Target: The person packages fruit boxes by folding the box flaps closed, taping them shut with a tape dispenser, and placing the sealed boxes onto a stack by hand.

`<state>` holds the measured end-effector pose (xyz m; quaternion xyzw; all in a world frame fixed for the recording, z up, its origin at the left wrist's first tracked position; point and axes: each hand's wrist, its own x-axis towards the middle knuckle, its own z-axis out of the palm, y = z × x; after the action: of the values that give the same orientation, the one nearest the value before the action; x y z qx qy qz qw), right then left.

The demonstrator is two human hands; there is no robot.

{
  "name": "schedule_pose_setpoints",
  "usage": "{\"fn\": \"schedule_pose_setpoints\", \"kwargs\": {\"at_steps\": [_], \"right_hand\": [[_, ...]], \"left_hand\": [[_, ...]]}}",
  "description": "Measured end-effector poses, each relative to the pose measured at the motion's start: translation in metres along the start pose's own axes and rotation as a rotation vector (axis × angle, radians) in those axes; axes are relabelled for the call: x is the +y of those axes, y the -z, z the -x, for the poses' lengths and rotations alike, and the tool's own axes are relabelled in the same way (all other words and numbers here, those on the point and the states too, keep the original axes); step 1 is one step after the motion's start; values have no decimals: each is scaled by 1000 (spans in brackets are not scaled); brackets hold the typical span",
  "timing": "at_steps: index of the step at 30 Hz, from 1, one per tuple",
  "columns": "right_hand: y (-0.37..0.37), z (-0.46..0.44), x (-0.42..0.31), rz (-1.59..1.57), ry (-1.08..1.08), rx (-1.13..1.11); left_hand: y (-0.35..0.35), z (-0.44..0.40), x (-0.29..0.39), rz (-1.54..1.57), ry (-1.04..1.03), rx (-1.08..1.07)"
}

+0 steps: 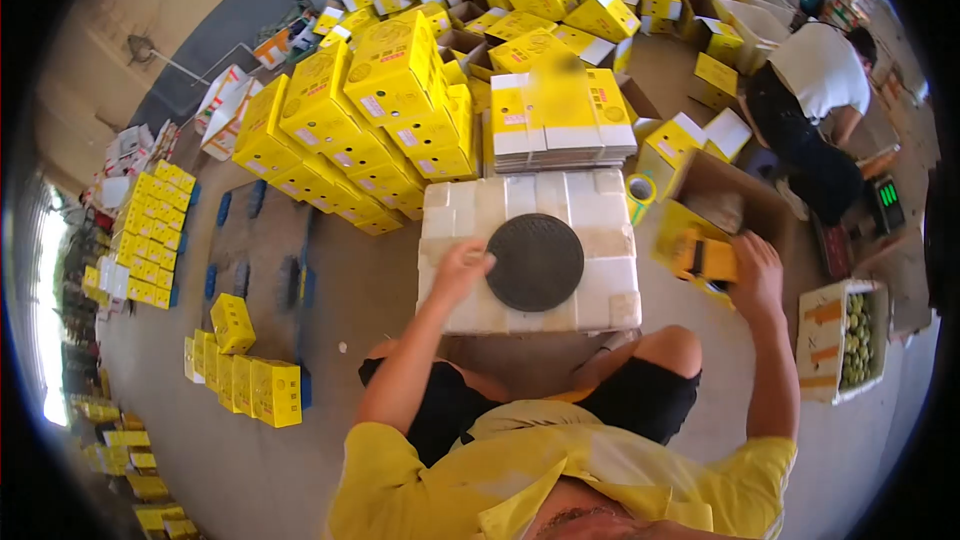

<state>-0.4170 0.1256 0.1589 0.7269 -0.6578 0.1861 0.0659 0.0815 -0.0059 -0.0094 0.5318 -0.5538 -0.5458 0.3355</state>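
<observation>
My left hand (463, 270) is closed, fingertips pressed together, at the left edge of a black round disc (535, 262). Whatever it may pinch is too small to make out. The disc lies flat on a white foam box (610, 285) with tape strips, in front of my knees. Off to the right, my right hand (757, 275) grips a yellow-and-black tape dispenser (706, 259), slightly blurred. It is over the near side of an open cardboard box (742, 185), which has a clear plastic bag inside. A roll of yellow tape (640, 190) stands beside the foam box.
Flattened yellow cartons (560, 115) are stacked behind the foam box. Closed yellow boxes (390, 70) pile up at left, others (265, 390) on the floor. A co-worker (825, 80) bends at right, near a lit green display (886, 193) and a crate of round green fruit (858, 340).
</observation>
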Motion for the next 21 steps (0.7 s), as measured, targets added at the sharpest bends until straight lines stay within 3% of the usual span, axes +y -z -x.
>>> {"fn": "schedule_pose_setpoints", "kwargs": {"at_steps": [1, 3, 4, 7, 9, 10, 12, 14, 16, 17, 18, 19, 21], "right_hand": [[-2, -12, -20, -25, 89, 36], [-22, -31, -58, -91, 271, 138], [-35, -38, -78, -130, 315, 115], [-94, -48, -135, -230, 434, 86], [-135, -45, -174, -348, 428, 64], [-153, -40, -190, -389, 382, 40], [-161, -28, -220, -556, 340, 60], [-141, -23, -231, -788, 275, 60], [-127, -4, -206, -1011, -15, -18], [-110, 0, -189, -1060, -99, 9], [-131, 4, -161, -1199, -198, 171], [-122, -2, -142, -1207, -359, 267], [-121, -26, -108, -1077, -409, 308]], "left_hand": [[-27, 16, -4, -13, 57, -91], [-63, 40, -5, -292, -233, -92], [-70, 44, -4, -282, -233, -102], [-75, 36, 2, -390, -344, 150], [-64, 27, -20, -179, -247, 288], [-51, 17, -51, -247, -262, 406], [-26, 52, -28, -271, 49, 277], [-14, 66, -26, -382, -57, 313], [-7, 73, -15, -322, -187, 314], [-2, 74, -1, -321, -231, 281], [4, 76, 17, -312, -277, 254], [6, 79, 46, -297, -284, 204], [14, 65, 53, -588, -268, 222]]}}
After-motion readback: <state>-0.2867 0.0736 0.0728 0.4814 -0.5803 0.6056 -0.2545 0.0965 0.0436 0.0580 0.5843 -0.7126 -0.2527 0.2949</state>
